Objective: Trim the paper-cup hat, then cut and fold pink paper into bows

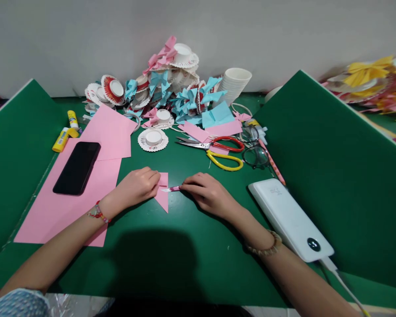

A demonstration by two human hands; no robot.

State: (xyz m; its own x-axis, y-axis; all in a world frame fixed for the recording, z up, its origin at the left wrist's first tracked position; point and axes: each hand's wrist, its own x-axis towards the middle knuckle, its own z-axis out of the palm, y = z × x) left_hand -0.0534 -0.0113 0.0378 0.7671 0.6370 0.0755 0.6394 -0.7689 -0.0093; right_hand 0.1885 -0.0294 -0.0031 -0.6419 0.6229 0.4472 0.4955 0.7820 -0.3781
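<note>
My left hand (141, 182) is closed at the left edge of a small folded piece of pink paper (163, 200), pinning it on the green table. Its fingertips partly cover the paper. Just to the right, my right hand (208, 193) pinches a slim pink craft knife (174, 189). The knife's pale, pointed blade reaches left over the paper, between its upper flap and lower triangle. I cannot tell whether the blade is inside the fold.
Behind my hands lie scissors (214, 145), glasses (255, 155) and a paper disc (152, 140). A phone (77, 168) rests on pink sheets (62, 215) beside glue sticks (61, 139). A white power bank (290, 220) lies right; green partitions (336, 176) flank the table.
</note>
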